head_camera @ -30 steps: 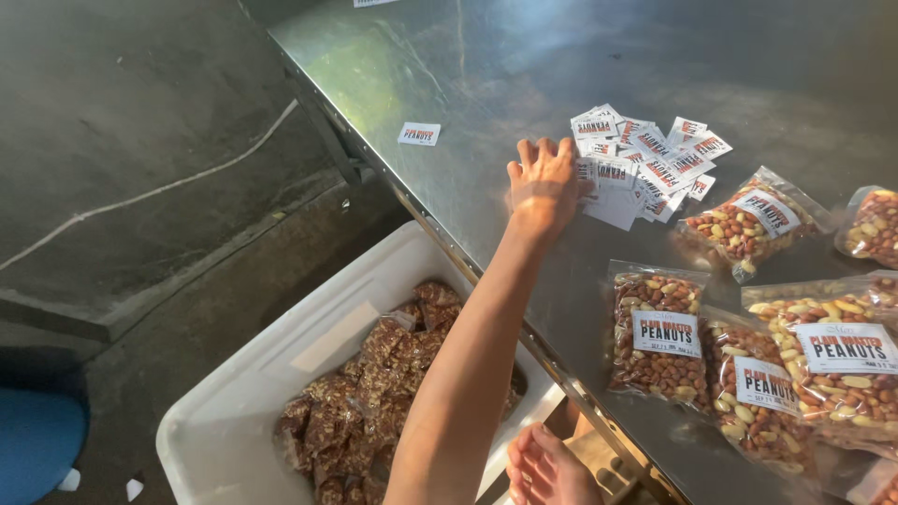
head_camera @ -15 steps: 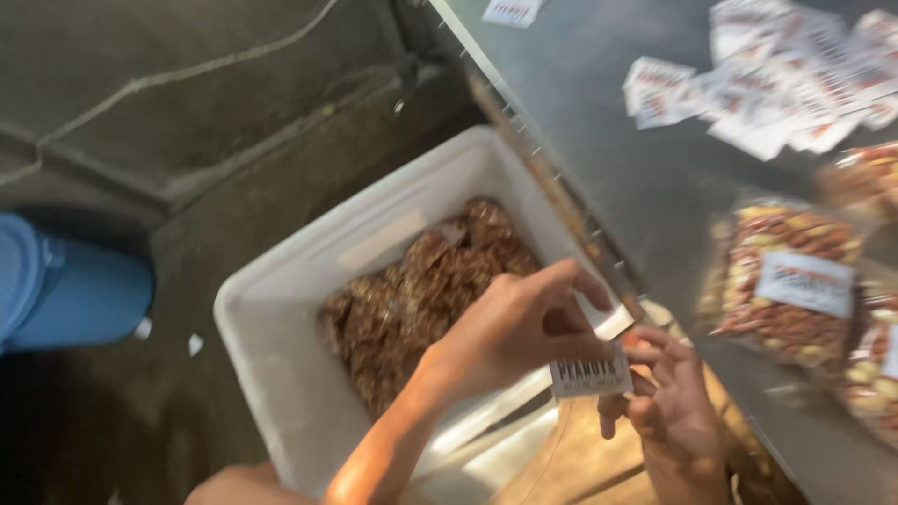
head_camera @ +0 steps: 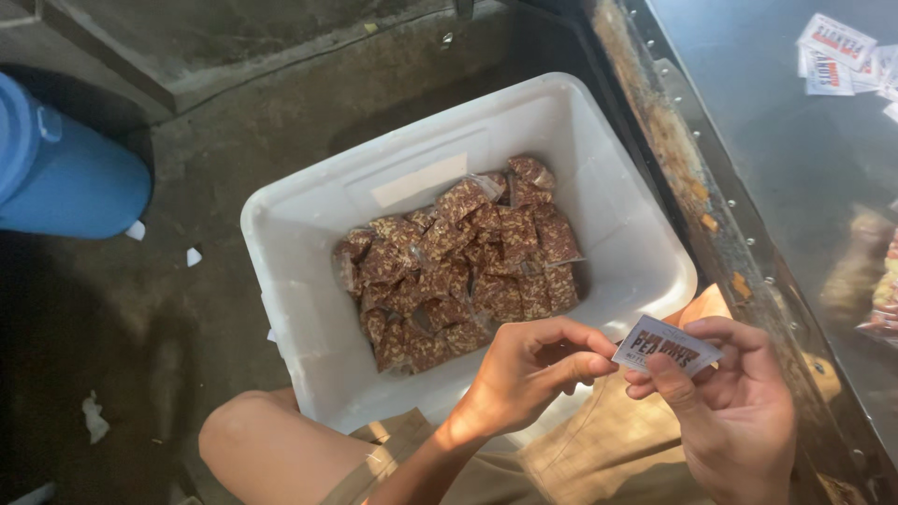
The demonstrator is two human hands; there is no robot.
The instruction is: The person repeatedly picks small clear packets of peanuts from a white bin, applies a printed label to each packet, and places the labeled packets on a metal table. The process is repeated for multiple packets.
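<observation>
My right hand point(head_camera: 734, 411) pinches a small white paper label point(head_camera: 666, 346) with red print between thumb and fingers. My left hand point(head_camera: 528, 369) is at the label's left edge, its fingertips curled and touching it. Both hands hover over my lap, just in front of a white plastic tub point(head_camera: 309, 234) on the floor. The tub holds several clear packets of brown peanuts point(head_camera: 463, 266) heaped in its middle.
A steel table point(head_camera: 795, 159) runs along the right, its rusty edge point(head_camera: 673, 140) close to my right hand. More white labels point(head_camera: 837, 51) lie on it at top right. A blue barrel point(head_camera: 56, 168) stands at left. My bare knee point(head_camera: 248, 440) is at bottom left.
My left hand has come back from the label pile on the table with a label. The view has swung down to the tub, and both hands now hold the label together.
</observation>
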